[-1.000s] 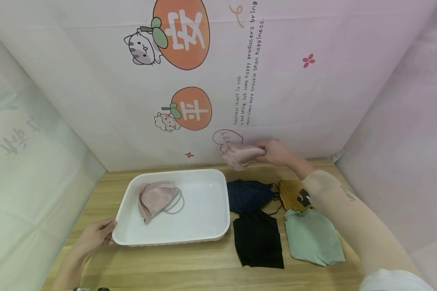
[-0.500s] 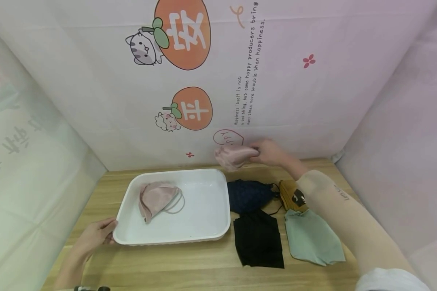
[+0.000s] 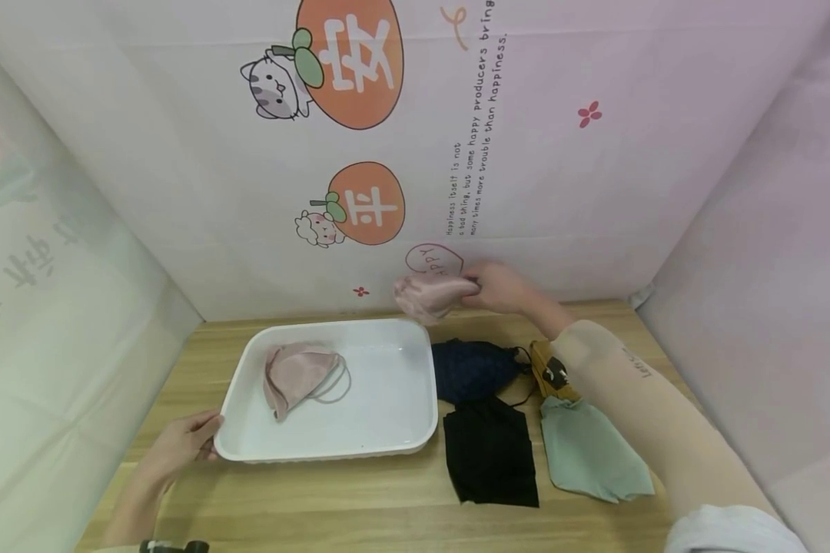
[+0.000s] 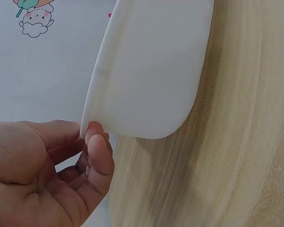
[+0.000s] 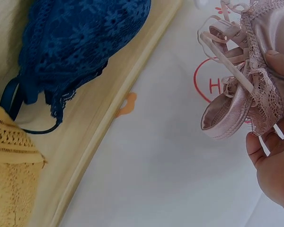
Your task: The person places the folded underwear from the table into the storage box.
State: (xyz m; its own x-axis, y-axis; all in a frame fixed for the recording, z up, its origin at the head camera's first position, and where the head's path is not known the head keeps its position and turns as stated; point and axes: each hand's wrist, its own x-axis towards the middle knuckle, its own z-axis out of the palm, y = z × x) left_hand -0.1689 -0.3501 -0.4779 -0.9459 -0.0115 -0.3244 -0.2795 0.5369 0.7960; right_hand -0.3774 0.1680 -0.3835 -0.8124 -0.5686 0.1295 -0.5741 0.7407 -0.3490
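My right hand (image 3: pixel 499 287) holds a dusty-pink bra (image 3: pixel 432 296) up in front of the back wall, right of the white tub (image 3: pixel 394 449). Its lace edge, straps and satin cup show in the right wrist view, the thumb lying on the satin. At the tub's near left corner, my left hand (image 3: pixel 183 445) pinches the rim; the left wrist view has thumb and fingers of that hand (image 4: pixel 61 165) around the tub corner (image 4: pixel 146 94). Inside the tub, on its left side, lies a folded pink piece (image 3: pixel 297 376) with a thin looped strap.
Right of the tub, a navy lace bra (image 3: pixel 473 370) lies above a black folded garment (image 3: pixel 491 453). Beside them are a mustard-yellow lace garment (image 5: pixel 12 175), partly behind my right forearm in the head view, and a pale green folded garment (image 3: pixel 591 449). White printed sheets enclose the wooden table (image 3: pixel 318 507).
My right hand has moved left with the pink bra, bringing it near the tub's far right corner. The left hand stays on the tub rim, and the tub has hardly moved.
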